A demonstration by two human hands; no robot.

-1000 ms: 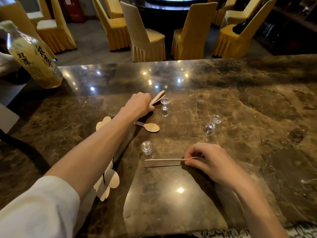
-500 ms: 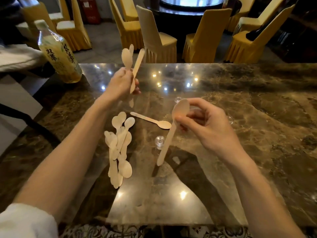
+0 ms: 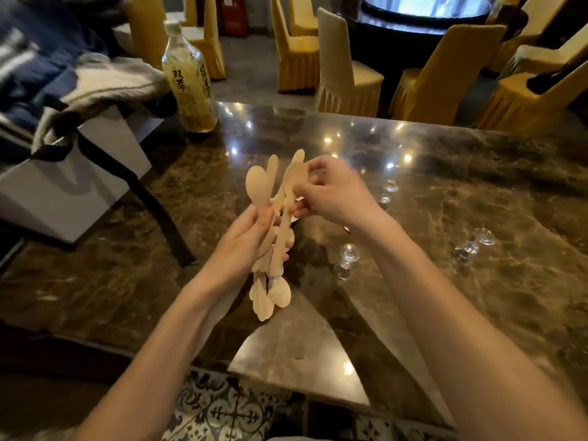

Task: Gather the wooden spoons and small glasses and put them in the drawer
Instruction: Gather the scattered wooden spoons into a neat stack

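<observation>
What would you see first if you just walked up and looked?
The bunch of spoons, held up over the middle of the table, the left hand gripping the handles and the right hand pinching one near the top. Next, the glasses scattered on the table to the right, and the tall bottle standing at the far left edge.
</observation>
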